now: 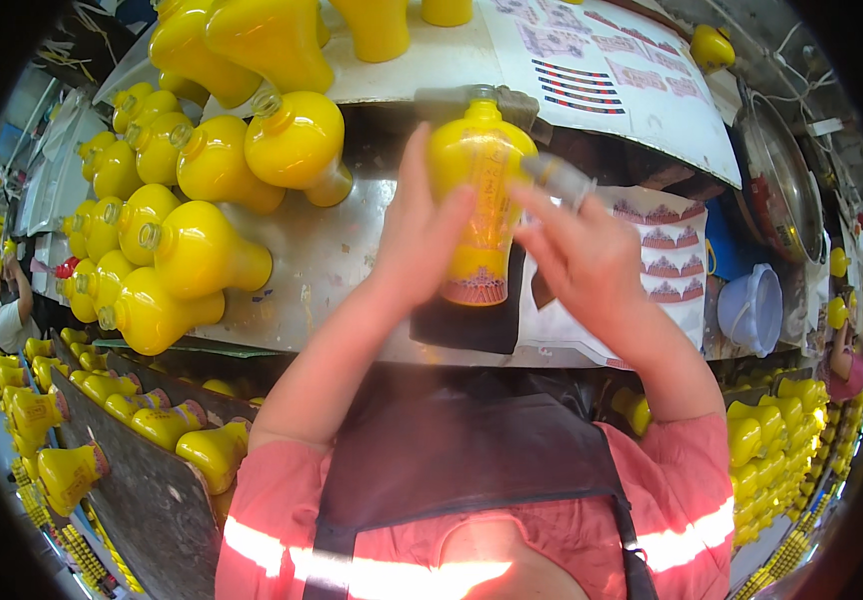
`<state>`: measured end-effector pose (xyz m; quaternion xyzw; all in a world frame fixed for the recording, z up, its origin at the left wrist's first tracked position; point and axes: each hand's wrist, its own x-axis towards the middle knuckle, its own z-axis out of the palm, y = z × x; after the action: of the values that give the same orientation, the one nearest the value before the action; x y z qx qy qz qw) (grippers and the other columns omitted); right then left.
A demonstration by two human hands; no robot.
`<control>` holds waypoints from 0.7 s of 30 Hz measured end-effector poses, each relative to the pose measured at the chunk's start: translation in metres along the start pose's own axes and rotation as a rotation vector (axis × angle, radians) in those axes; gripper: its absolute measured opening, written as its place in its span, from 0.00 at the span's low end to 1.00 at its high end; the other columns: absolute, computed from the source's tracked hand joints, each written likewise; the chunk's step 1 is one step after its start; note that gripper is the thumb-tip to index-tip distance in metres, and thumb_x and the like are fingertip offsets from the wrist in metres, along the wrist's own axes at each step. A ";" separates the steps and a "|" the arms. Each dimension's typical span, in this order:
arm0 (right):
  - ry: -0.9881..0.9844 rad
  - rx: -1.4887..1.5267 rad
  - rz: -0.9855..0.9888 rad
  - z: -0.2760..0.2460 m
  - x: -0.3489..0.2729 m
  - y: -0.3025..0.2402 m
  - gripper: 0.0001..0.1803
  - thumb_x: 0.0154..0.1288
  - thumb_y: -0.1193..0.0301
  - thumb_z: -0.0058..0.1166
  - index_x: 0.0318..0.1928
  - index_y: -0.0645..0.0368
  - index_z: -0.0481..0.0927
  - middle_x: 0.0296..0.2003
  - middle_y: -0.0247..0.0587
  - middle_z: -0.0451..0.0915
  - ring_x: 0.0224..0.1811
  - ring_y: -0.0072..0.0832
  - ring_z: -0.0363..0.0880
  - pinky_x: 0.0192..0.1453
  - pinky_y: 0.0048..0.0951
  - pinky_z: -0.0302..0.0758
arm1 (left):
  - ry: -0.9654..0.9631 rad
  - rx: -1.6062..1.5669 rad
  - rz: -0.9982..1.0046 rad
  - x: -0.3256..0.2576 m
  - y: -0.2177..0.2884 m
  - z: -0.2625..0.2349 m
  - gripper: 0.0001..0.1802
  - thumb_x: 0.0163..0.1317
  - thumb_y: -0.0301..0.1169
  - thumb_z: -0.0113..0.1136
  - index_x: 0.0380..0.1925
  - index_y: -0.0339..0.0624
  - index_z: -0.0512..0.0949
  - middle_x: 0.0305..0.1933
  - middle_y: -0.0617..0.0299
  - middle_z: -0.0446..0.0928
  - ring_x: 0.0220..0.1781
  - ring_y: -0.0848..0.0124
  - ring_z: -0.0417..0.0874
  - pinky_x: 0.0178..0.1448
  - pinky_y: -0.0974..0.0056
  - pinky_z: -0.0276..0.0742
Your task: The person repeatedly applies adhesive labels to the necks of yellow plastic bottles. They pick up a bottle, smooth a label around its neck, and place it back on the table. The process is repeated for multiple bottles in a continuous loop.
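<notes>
A glossy yellow bottle (487,200) with a clear glass neck lies in front of me on a dark cloth (467,328). It bears a printed design down its middle and a purple-and-red patterned band near its base. My left hand (424,225) is closed against its left side, thumb over the front. My right hand (584,245) is at the bottle's right side, gripping a blurred, translucent grey flat tool (560,180); its exact kind is unclear. Under my right forearm lies a white decal sheet (674,235) with rows of crown-like patterned bands.
Several plain yellow bottles (207,250) lie on the left of the metal table (362,200); more stand at the back. Further decal sheets (602,60) lie on a white board. A pale bucket (752,310) and a round metal pan (782,175) are at right. Decorated bottles (167,425) fill racks below.
</notes>
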<state>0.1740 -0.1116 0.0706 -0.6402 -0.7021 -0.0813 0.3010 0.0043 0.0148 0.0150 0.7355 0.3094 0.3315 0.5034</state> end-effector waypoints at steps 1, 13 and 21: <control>-0.063 -0.004 0.060 0.000 0.010 0.004 0.23 0.66 0.67 0.67 0.62 0.49 0.84 0.43 0.47 0.84 0.29 0.40 0.82 0.35 0.36 0.80 | -0.026 0.076 0.019 -0.004 -0.002 0.000 0.48 0.73 0.41 0.59 0.81 0.36 0.42 0.78 0.43 0.58 0.80 0.54 0.61 0.80 0.55 0.58; -0.237 0.144 0.164 0.012 0.045 0.023 0.26 0.72 0.61 0.57 0.69 0.37 0.77 0.40 0.51 0.77 0.38 0.51 0.82 0.43 0.46 0.80 | -0.031 -0.036 -0.109 -0.019 0.002 0.019 0.64 0.61 0.46 0.70 0.80 0.30 0.33 0.76 0.34 0.60 0.76 0.43 0.68 0.77 0.52 0.67; -0.177 0.328 0.314 0.005 0.032 0.012 0.28 0.70 0.62 0.59 0.71 0.39 0.75 0.42 0.51 0.78 0.36 0.48 0.83 0.41 0.43 0.80 | 0.057 -0.143 0.096 -0.016 -0.010 0.010 0.57 0.66 0.55 0.62 0.80 0.31 0.42 0.79 0.34 0.54 0.80 0.41 0.58 0.81 0.46 0.57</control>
<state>0.1839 -0.0797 0.0800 -0.6885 -0.6215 0.1377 0.3474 0.0018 0.0001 0.0005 0.7021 0.2634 0.3973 0.5290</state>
